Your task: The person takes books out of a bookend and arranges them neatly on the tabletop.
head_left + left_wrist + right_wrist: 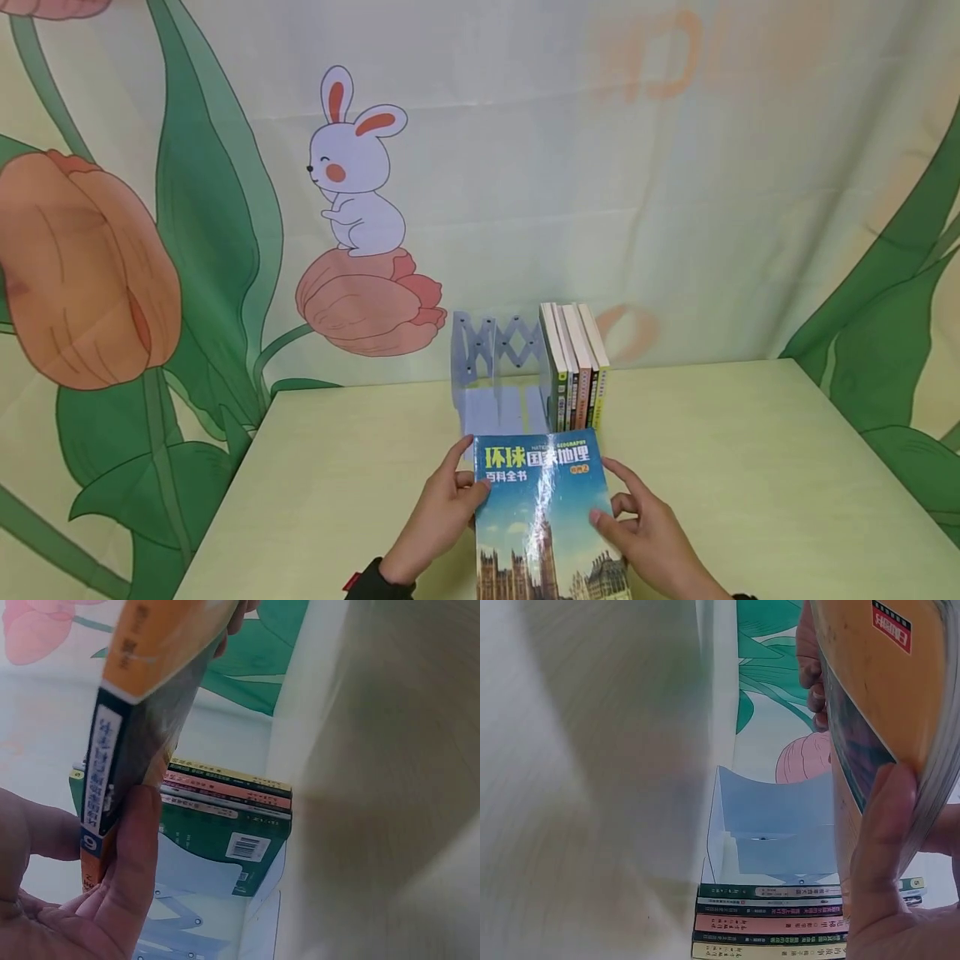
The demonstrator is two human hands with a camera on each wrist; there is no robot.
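A paperback book with a blue sky and old towers on its cover is held up over the table's near side. My left hand pinches its left edge, thumb on the front cover. On the opposite edge my right hand grips it the same way. The left wrist view shows the book's dark and orange spine beside the left fingers. Its orange back cover faces the right wrist camera. Beyond the book stands a pale blue folding book rack, partly hidden by it.
Several upright books stand in the rack's right part, spines facing me, the rightmost ones leaning slightly. The pale table extends to both sides. A cloth backdrop with a rabbit and tulips hangs behind the table.
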